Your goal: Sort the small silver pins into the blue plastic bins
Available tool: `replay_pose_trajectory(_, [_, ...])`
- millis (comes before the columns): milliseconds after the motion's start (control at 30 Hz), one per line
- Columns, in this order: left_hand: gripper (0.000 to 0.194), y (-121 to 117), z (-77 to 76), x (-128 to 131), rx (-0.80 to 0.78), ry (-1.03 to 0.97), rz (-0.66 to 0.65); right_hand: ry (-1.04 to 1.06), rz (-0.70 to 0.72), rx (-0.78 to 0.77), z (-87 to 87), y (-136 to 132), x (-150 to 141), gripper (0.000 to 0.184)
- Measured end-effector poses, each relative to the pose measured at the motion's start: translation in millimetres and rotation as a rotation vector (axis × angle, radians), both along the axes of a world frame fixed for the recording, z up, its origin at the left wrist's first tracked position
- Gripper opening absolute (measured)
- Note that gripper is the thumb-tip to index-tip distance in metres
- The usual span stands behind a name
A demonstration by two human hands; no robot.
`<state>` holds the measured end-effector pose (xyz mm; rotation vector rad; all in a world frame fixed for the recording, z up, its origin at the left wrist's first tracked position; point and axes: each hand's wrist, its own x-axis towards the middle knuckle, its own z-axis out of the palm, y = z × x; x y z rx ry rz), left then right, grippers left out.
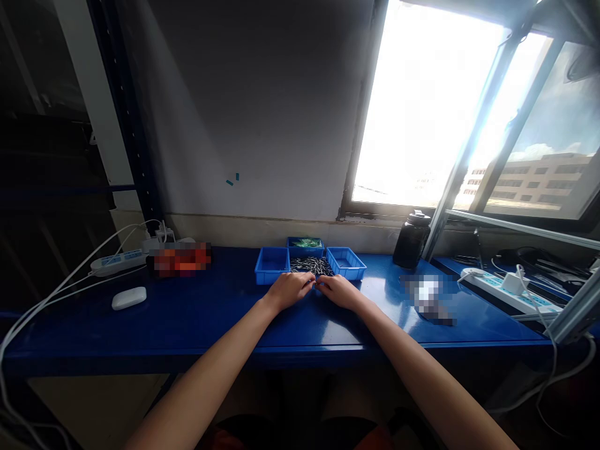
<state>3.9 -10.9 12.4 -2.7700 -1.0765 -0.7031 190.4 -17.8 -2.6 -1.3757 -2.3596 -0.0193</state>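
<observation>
The small slender pieces lie in a heap on the blue table, just beyond the person's hands. Their long axes cross at many angles with no shared direction, while the heap itself stretches wider from side to side than it runs in depth. The left hand and right hand are palm down with fingers curled, their fingertips nearly meeting at the heap's near edge; whether either pinches a piece cannot be told, as the fingers are too small in view.

Three blue trays enclose the heap: a left tray, a right tray and a back tray holding crumpled green material. The hands hide the heap's near edge. A black bottle stands upright near the window, and a rounded white case lies well to the left.

The pieces look dark with bright metallic glints; the trays are rectangular with ribbed, plastic-looking walls, and the tabletop is smooth and glossy.
</observation>
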Motion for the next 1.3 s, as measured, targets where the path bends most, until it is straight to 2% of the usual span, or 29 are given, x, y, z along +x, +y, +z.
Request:
replay_pose_trajectory(367, [0.03,4.9,-1.5,-2.3,-0.062,0.049,0.178,0.039,-0.059,0.036,-1.2,4.9,2.9,0.025])
replay_pose_trajectory(633, [0.027,6.0,-5.7,-2.4,-0.119,0.105,0.114,0.121,0.016,0.108,5.8,-3.6,-1.2,0.024])
replay_pose_trajectory(900, [0.028,5.2,-10.5,2.1,-0.16,0.081,0.07,0.158,0.127,0.076,8.3,-11.4,-7.7,0.021])
replay_pose_trajectory(1100, [0.026,6.0,-9.1,1.2,-0.188,0.025,0.088,0.153,0.055,0.089,8.5,-7.9,-4.1,0.024])
replay_pose_trajectory(1300, [0.025,7.2,-8.6,-1.5,-0.149,-0.061,0.152,0.097,-0.041,0.058,0.3,3.6,2.8,0.024])
